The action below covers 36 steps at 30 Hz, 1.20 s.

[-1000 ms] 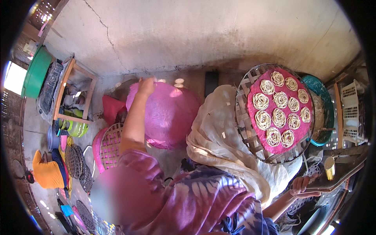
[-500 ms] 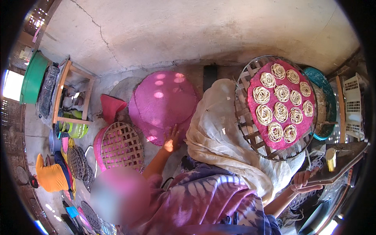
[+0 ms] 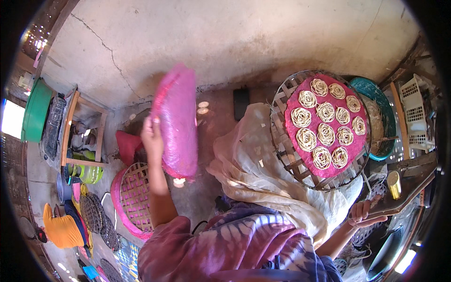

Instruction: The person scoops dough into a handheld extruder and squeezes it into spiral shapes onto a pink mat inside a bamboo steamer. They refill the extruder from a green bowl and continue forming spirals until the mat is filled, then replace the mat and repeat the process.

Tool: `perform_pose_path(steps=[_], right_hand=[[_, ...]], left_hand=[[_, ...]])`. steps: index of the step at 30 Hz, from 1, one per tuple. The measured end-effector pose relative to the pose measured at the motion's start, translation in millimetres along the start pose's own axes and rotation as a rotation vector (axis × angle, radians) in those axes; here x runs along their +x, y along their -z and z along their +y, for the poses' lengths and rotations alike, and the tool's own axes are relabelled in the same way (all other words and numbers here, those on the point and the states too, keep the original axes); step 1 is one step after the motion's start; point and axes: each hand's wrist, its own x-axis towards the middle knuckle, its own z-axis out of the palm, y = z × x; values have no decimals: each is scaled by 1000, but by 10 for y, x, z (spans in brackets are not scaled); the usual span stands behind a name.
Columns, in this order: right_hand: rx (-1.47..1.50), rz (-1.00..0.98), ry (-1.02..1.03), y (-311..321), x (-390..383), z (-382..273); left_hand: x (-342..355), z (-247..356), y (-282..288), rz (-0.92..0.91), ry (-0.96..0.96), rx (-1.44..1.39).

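My left hand [image 3: 152,136] grips the edge of a large round pink mat [image 3: 181,127], raised off the floor and tilted steeply. The thumb shows on the near face; the other fingertips are partly hidden. At the right, my right hand [image 3: 361,215] is closed around the end of a dark wooden board [image 3: 406,192]. A brass-coloured cylinder [image 3: 394,184] stands on that board. Between my hands, a round woven rack [image 3: 286,145] carries another pink mat [image 3: 305,157] with several coiled noodle nests [image 3: 325,135]. A pale cloth [image 3: 249,164] lies over my lap, partly beneath the rack.
At the left, a woven rack [image 3: 136,195] rests against pink round mats [image 3: 119,209]. Beyond them stand a wooden stool [image 3: 70,120] and a green basin [image 3: 35,113]. A teal tub [image 3: 399,120] sits behind the noodle rack. A dark slab [image 3: 241,103] lies near the cracked wall [image 3: 244,42].
My left hand has lifted the pink mat from the floor and swung it up and left, turning it nearly on edge. My right hand stays on the wooden board.
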Motion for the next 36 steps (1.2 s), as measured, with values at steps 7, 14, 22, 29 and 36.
perform_pose_path(steps=[7,14,22,29,36], right_hand=[[-40,-5,14,25,-50,-46],[-68,80,16,35,-139,-109],[16,81,16,46,-58,-52],[-72,77,26,-10,-60,-66],[35,78,25,91,-30,62]], left_hand=[[355,-284,529,280,100,-112],[-75,-1387,472,396,-201,981],[-1180,-1920,-1156,-418,40,850],[-1140,-2258,-1161,-198,40,703],[-1091,-1977,-1209,-407,110,654]])
